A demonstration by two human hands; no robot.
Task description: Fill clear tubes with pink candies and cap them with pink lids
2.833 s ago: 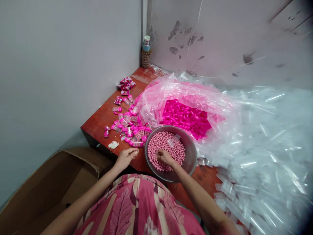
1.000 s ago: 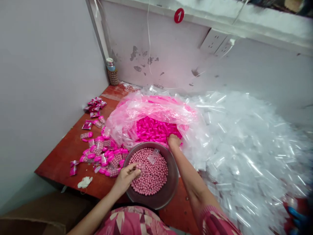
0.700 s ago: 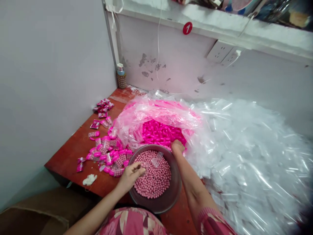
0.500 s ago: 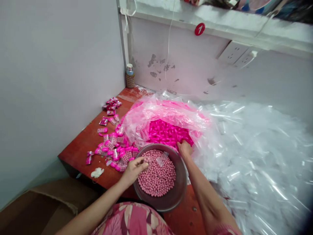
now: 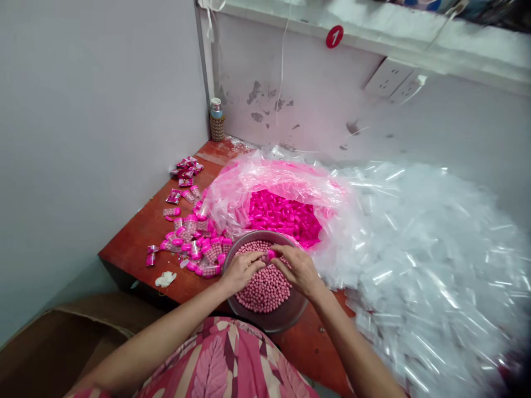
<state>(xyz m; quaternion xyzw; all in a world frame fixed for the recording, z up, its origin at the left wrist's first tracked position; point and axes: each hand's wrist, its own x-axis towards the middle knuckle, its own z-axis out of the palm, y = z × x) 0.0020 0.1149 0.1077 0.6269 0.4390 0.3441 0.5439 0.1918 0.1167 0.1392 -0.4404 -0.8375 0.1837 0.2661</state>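
Note:
Above a metal bowl of pink beads, my two hands meet. My left hand is closed on a small clear bottle, mostly hidden by the fingers. A bright pink cap sits at the bottle's end, pinched by my right hand; whether it is fully seated I cannot tell. Behind the bowl lies an open plastic bag with many loose pink caps inside. Left of the bowl is a heap of bead-filled bottles with pink caps.
Clear empty bottles cover the right side of the red table. Small pink packets and a white scrap lie to the left. A cup in a woven holder stands in the corner. A cardboard box is below left.
My right hand has come from the caps in the bag to the left hand, bringing a pink cap to the bottle. The left hand has shifted slightly right. The view has tilted a little.

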